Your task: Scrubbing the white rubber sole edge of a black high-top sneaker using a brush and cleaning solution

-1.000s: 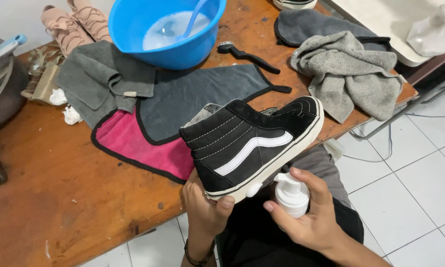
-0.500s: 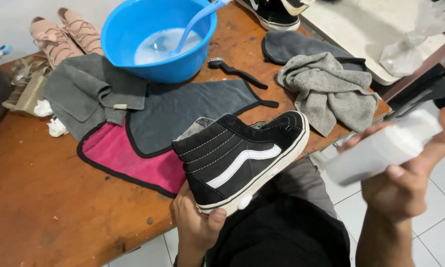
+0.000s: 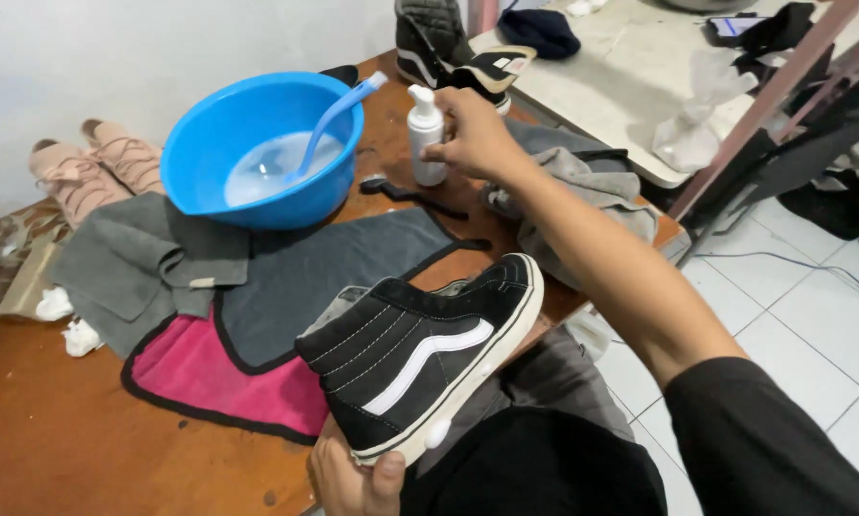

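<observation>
Left hand (image 3: pixel 353 475) grips the heel of a black high-top shoe (image 3: pixel 420 354), held tilted off the bench's near edge, its side exposed. Right hand (image 3: pixel 472 134) closes around a white pump bottle (image 3: pixel 427 134) standing upright near the far edge, beside the blue basin (image 3: pixel 210 143).

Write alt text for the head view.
The left hand holds a black high-top sneaker with a white stripe, while the right hand grips a white pump bottle standing on the wooden table beside a blue basin.
</observation>
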